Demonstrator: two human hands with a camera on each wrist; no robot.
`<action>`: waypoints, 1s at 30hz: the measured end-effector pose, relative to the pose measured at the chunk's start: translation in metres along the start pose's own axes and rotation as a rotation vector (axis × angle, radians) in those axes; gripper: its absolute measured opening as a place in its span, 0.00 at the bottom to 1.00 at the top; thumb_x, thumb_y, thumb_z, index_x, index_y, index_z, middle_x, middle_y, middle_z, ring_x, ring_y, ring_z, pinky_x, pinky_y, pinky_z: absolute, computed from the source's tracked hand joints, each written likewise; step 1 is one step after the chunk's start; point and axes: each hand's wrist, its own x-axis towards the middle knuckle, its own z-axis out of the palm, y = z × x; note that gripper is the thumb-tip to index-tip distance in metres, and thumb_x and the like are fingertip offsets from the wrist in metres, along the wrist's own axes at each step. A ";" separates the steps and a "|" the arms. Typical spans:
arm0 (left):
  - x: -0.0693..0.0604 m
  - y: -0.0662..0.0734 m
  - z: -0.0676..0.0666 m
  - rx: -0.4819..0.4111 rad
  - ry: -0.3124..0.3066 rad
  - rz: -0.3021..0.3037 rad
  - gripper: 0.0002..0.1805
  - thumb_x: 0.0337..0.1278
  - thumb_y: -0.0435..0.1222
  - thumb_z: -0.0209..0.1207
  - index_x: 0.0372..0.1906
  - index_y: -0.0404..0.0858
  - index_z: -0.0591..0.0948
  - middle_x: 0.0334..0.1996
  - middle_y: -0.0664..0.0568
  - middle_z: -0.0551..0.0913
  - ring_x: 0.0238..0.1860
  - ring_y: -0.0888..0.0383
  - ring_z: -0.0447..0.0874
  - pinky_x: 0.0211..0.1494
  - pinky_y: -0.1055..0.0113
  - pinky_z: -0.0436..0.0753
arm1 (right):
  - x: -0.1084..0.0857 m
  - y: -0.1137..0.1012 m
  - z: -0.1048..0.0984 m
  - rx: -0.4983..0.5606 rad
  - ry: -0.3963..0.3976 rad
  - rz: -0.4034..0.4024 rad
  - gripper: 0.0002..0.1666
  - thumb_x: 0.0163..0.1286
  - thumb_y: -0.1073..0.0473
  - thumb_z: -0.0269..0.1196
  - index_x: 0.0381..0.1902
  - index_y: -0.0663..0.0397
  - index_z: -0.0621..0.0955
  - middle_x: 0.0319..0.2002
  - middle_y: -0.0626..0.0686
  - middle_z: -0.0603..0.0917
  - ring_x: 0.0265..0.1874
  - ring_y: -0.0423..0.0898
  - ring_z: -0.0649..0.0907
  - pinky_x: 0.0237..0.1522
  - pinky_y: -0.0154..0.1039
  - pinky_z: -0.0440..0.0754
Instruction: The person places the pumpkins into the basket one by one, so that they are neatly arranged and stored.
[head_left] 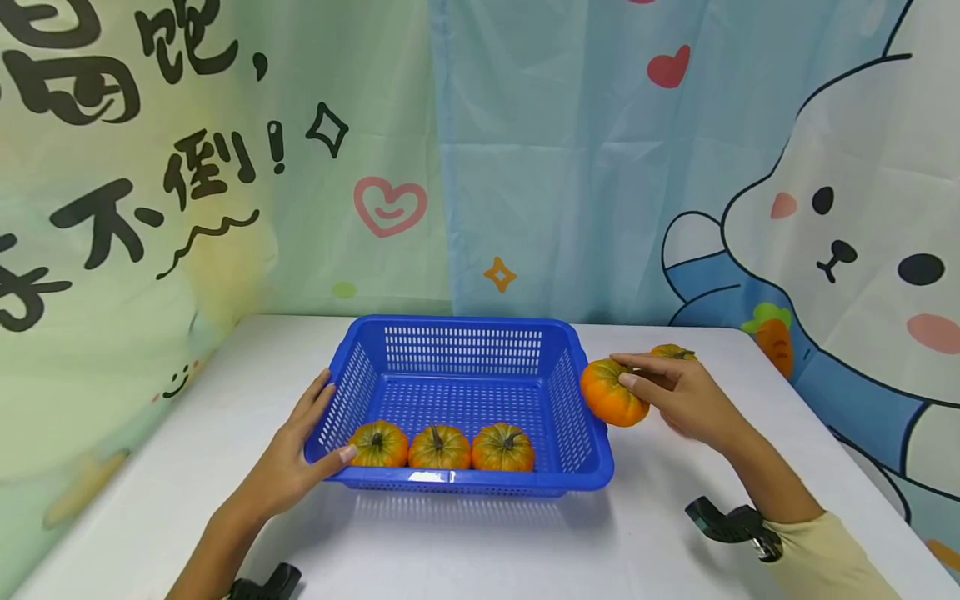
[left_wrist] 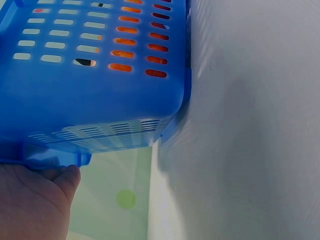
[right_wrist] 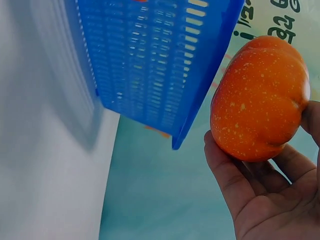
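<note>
A hand [left_wrist: 35, 205] is touching a blue basket [left_wrist: 100, 95]; something orange [left_wrist: 122, 54] is showing through its slots, green cloth [left_wrist: 106, 192] beyond the desk's edge [left_wrist: 158, 205].

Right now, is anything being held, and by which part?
The right hand holds a pumpkin by its right side, from the head view. The left hand touches the left rim of the basket; whether it grips is unclear.

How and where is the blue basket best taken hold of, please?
I would grip the blue basket by its projecting rim, at left and right, coming from outside, because the walls slope inward below it; perhaps slightly toward the near edge, where three pumpkins lie.
</note>
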 end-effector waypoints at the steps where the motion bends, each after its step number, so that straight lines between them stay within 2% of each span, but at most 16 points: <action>1: 0.000 0.000 0.000 0.001 -0.002 -0.001 0.48 0.54 0.44 0.63 0.74 0.29 0.54 0.77 0.43 0.45 0.73 0.33 0.46 0.63 0.30 0.57 | 0.001 -0.001 0.001 0.011 -0.006 -0.007 0.28 0.73 0.53 0.59 0.63 0.65 0.75 0.56 0.66 0.77 0.50 0.59 0.79 0.46 0.32 0.81; 6: -0.001 0.001 0.000 0.002 -0.003 0.000 0.48 0.54 0.44 0.63 0.74 0.29 0.54 0.77 0.43 0.45 0.73 0.33 0.46 0.63 0.30 0.57 | 0.007 -0.008 0.004 0.086 -0.040 -0.064 0.26 0.73 0.57 0.59 0.63 0.68 0.74 0.56 0.66 0.77 0.50 0.60 0.80 0.45 0.35 0.82; 9: 0.000 0.000 -0.001 0.002 -0.001 0.005 0.48 0.54 0.44 0.63 0.74 0.29 0.54 0.77 0.43 0.45 0.73 0.33 0.45 0.63 0.30 0.57 | 0.012 -0.013 0.006 0.122 -0.057 -0.055 0.27 0.72 0.56 0.60 0.63 0.67 0.74 0.58 0.65 0.77 0.52 0.60 0.80 0.45 0.37 0.82; 15: 0.001 -0.001 0.000 -0.004 0.000 0.009 0.48 0.54 0.43 0.63 0.74 0.28 0.54 0.77 0.42 0.45 0.73 0.33 0.45 0.63 0.30 0.56 | 0.021 -0.028 0.008 0.049 -0.062 -0.006 0.31 0.71 0.46 0.61 0.65 0.57 0.75 0.59 0.60 0.77 0.52 0.56 0.80 0.46 0.38 0.82; 22: 0.001 -0.002 0.001 -0.007 -0.002 0.003 0.48 0.54 0.43 0.63 0.74 0.29 0.54 0.77 0.44 0.45 0.73 0.33 0.46 0.63 0.30 0.57 | 0.040 -0.042 0.012 -0.022 -0.101 -0.063 0.30 0.71 0.46 0.59 0.66 0.54 0.75 0.59 0.58 0.78 0.54 0.56 0.80 0.47 0.45 0.83; 30: 0.000 -0.001 0.000 -0.004 -0.001 -0.002 0.48 0.54 0.44 0.63 0.74 0.29 0.54 0.77 0.44 0.45 0.73 0.33 0.46 0.63 0.31 0.57 | 0.058 -0.052 0.022 0.003 -0.130 -0.128 0.27 0.72 0.50 0.60 0.64 0.56 0.76 0.59 0.59 0.78 0.54 0.56 0.80 0.47 0.43 0.83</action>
